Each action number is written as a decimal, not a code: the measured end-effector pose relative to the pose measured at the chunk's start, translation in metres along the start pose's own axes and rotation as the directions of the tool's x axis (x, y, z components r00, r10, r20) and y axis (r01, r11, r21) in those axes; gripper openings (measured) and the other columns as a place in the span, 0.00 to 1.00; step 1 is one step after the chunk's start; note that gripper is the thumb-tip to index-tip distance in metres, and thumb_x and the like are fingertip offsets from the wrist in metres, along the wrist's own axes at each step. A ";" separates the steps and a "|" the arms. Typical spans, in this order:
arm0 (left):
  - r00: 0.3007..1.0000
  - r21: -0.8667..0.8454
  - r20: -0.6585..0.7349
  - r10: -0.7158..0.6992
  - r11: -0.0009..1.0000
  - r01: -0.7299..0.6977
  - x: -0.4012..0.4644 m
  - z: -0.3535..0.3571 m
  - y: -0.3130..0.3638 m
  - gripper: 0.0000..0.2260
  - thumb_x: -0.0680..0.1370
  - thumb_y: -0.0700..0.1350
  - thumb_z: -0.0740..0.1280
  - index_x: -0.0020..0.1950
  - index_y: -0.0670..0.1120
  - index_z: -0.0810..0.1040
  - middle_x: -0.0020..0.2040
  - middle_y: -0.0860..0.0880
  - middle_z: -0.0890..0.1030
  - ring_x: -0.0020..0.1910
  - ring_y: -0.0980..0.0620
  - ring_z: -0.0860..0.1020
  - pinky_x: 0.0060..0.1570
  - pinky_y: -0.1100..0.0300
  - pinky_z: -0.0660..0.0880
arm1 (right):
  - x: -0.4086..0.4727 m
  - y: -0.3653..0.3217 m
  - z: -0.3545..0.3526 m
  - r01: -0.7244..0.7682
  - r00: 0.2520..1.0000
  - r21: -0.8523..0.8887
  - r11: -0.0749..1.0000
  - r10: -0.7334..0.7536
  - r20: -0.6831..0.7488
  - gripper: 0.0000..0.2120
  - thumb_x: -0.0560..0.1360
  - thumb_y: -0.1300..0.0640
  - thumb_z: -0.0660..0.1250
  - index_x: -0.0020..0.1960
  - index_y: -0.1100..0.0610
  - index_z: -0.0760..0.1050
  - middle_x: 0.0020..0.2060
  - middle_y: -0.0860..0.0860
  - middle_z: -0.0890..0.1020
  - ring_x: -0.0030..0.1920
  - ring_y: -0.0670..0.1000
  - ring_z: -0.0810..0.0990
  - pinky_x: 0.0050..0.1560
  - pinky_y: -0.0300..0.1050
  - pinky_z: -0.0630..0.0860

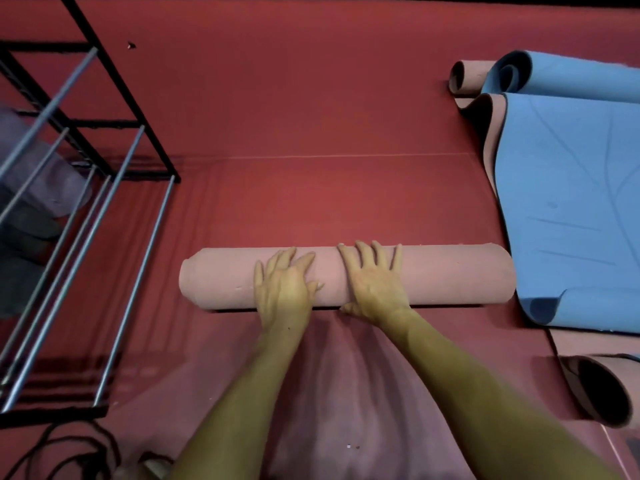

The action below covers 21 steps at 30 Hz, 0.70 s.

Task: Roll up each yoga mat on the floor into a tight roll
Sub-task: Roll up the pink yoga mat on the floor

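A pink yoga mat (450,275) lies fully rolled across the red floor in the middle of the view. My left hand (284,285) rests flat on top of the roll, left of its middle, fingers spread. My right hand (374,278) presses on the roll just beside it, fingers straight and pointing away from me. To the right a blue mat (568,202) with a pink underside lies mostly unrolled, its far end curled (509,74) and its near corner folded over. Another pink roll (599,389) lies at the lower right.
A black metal rack (86,174) with grey rails stands at the left, holding purple and dark bundles. Black cables (69,452) lie on the floor at the lower left. A seam line crosses the red floor (311,98) beyond the roll.
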<state>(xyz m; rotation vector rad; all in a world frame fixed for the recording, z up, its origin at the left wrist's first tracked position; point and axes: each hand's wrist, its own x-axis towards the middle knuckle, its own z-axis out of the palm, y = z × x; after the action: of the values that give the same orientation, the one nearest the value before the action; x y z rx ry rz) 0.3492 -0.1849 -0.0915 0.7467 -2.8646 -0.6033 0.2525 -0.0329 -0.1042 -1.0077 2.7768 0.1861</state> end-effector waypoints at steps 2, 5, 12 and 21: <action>0.961 -0.180 -0.261 -0.090 0.983 0.043 -0.015 0.007 -0.001 0.21 0.74 0.55 0.76 0.66 0.55 0.82 0.62 0.52 0.80 0.62 0.48 0.76 0.63 0.47 0.71 | 0.008 0.003 -0.002 0.000 1.000 0.001 1.000 0.000 0.003 0.62 0.58 0.33 0.79 0.82 0.50 0.51 0.75 0.55 0.65 0.75 0.64 0.63 0.72 0.81 0.51; 0.903 -0.512 -0.257 -0.343 0.841 0.174 -0.034 0.005 -0.007 0.12 0.75 0.60 0.74 0.54 0.56 0.84 0.50 0.58 0.83 0.50 0.54 0.81 0.50 0.53 0.78 | 0.020 0.006 -0.010 0.005 1.000 0.033 0.999 -0.006 0.022 0.59 0.54 0.33 0.77 0.79 0.49 0.57 0.71 0.53 0.68 0.70 0.62 0.67 0.72 0.81 0.54; 0.685 -0.884 0.345 -0.642 0.021 0.466 -0.028 0.012 -0.050 0.52 0.55 0.73 0.81 0.72 0.50 0.69 0.59 0.49 0.82 0.51 0.47 0.86 0.56 0.39 0.82 | 0.020 0.025 -0.040 -0.003 1.000 0.166 0.986 0.002 0.006 0.57 0.52 0.33 0.74 0.78 0.44 0.58 0.69 0.50 0.68 0.69 0.61 0.66 0.71 0.78 0.59; 0.881 -0.997 -0.073 -0.467 0.022 -0.070 0.024 -0.130 0.024 0.41 0.63 0.46 0.85 0.71 0.47 0.70 0.64 0.49 0.83 0.62 0.50 0.83 0.66 0.41 0.78 | -0.022 0.036 -0.153 0.122 0.983 0.622 0.773 -0.005 -0.185 0.53 0.57 0.26 0.73 0.77 0.45 0.63 0.71 0.47 0.70 0.71 0.54 0.69 0.73 0.58 0.67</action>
<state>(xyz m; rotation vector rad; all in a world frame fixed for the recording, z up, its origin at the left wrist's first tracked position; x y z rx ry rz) 0.3456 -0.2224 0.0373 0.7816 -1.1989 -1.9131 0.2267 -0.0194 0.0516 -0.9487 2.6108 -0.8380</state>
